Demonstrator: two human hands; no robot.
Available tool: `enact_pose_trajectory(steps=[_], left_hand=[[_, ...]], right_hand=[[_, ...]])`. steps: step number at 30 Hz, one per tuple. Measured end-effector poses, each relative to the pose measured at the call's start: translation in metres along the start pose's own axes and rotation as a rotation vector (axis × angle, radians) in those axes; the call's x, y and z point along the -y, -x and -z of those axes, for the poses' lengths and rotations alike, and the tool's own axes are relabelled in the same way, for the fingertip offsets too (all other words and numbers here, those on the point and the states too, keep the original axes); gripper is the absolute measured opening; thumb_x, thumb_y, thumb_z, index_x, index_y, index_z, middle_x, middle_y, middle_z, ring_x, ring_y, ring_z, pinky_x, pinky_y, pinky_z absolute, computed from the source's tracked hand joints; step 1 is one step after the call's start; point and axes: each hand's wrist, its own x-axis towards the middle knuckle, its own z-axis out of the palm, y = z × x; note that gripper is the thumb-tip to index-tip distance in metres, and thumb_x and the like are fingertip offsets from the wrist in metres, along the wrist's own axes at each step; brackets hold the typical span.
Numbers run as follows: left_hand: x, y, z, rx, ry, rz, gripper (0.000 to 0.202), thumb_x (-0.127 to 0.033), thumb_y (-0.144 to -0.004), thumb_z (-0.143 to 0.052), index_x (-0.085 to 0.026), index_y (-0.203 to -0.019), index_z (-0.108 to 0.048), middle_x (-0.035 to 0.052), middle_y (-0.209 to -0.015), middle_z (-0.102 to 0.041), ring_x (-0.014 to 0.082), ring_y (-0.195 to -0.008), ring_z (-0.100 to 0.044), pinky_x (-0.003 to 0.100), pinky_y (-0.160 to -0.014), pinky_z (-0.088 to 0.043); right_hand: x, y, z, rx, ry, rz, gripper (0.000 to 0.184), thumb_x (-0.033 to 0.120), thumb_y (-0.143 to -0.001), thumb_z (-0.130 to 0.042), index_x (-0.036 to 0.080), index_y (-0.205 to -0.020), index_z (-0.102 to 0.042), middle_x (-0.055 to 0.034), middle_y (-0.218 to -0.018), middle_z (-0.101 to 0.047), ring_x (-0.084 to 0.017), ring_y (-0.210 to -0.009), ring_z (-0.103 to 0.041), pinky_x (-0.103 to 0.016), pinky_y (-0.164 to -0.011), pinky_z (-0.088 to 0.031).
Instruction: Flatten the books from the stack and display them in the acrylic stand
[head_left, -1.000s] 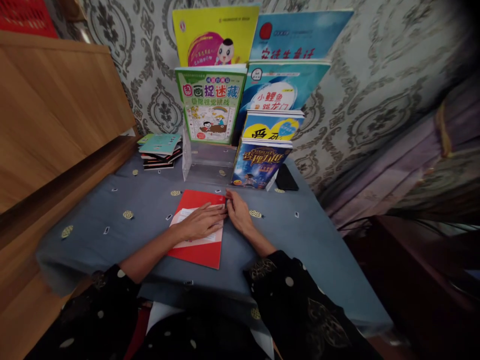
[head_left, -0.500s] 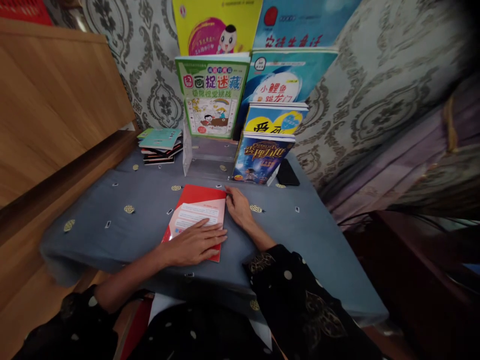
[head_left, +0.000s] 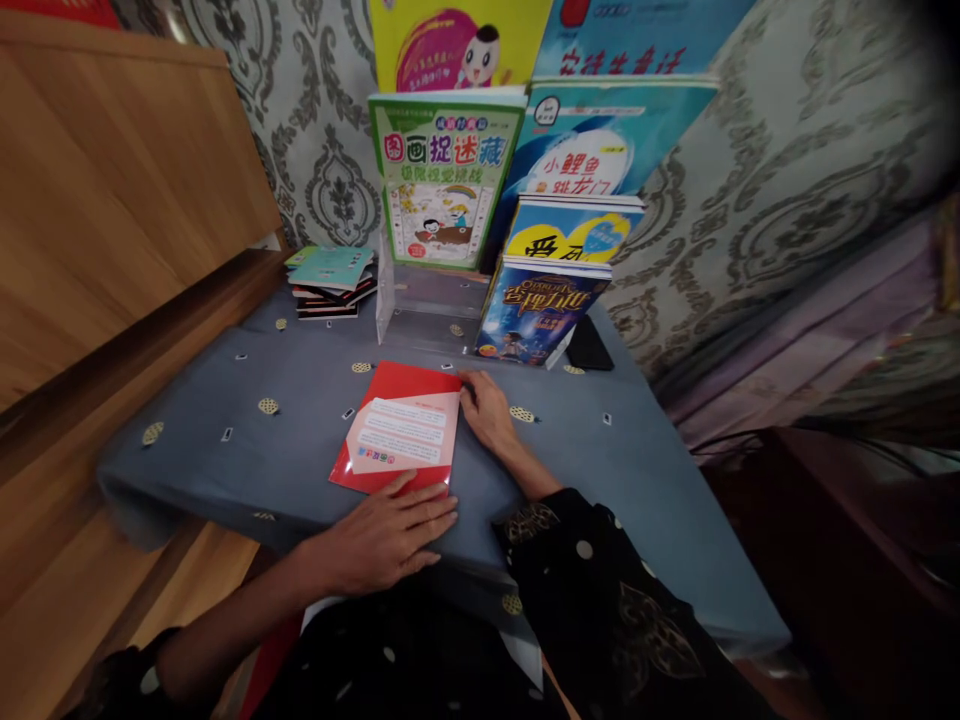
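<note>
A red book [head_left: 401, 430] with a pale text panel lies flat on the cloth-covered table, upside down to me. Its title colours show near the lower edge. My left hand [head_left: 386, 535] rests flat across the book's near edge, fingers stretched out to the right and slightly apart, the palm reaching over the table edge. At the book's upper right corner is my right hand [head_left: 489, 412], its fingers bent and closed on the corner. The fingertips there are partly hidden.
A clear stand [head_left: 384, 300] behind the book holds several upright books, including a green picture book [head_left: 448, 180] and a blue book [head_left: 536, 310]. A stack of thin books [head_left: 334, 280] lies at the left back, a dark phone-like object [head_left: 590, 345] at the right. A wooden panel [head_left: 135, 180] borders the left.
My left hand has slid toward me, from the text panel down to the book's near edge, uncovering more of the cover. The right hand stays at the corner. The view has shifted slightly.
</note>
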Motion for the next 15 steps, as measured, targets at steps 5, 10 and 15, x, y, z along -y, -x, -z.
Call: enact_pose_trajectory(steps=[5, 10, 15], left_hand=[[-0.012, 0.012, -0.009, -0.066, -0.078, 0.037, 0.05, -0.039, -0.105, -0.029, -0.019, -0.151, -0.03, 0.0034, -0.155, -0.037, 0.0164, -0.148, -0.024, 0.04, -0.123, -0.01], [-0.016, 0.025, -0.012, -0.128, -0.16, 0.135, 0.051, -0.038, -0.105, -0.032, -0.015, -0.151, -0.029, 0.0065, -0.154, -0.041, 0.0171, -0.146, -0.028, 0.039, -0.121, -0.019], [-0.012, 0.04, -0.014, -0.2, -0.251, 0.22, 0.048, -0.036, -0.104, -0.034, -0.014, -0.147, -0.036, 0.0072, -0.151, -0.045, 0.0174, -0.143, -0.035, 0.039, -0.12, -0.023]], right_hand=[[0.001, 0.0, 0.0, 0.011, 0.018, 0.021, 0.038, 0.014, -0.086, -0.041, 0.015, -0.119, -0.061, -0.0133, -0.115, -0.065, -0.026, -0.108, -0.061, -0.038, -0.097, -0.047], [0.001, 0.001, -0.001, 0.03, 0.076, 0.073, 0.036, 0.016, -0.088, -0.041, 0.015, -0.117, -0.062, -0.0159, -0.122, -0.063, -0.028, -0.11, -0.061, -0.043, -0.095, -0.049], [0.014, 0.007, -0.006, 0.057, 0.121, 0.192, 0.033, 0.015, -0.088, -0.042, 0.014, -0.113, -0.064, -0.017, -0.123, -0.065, -0.03, -0.115, -0.06, -0.052, -0.099, -0.045]])
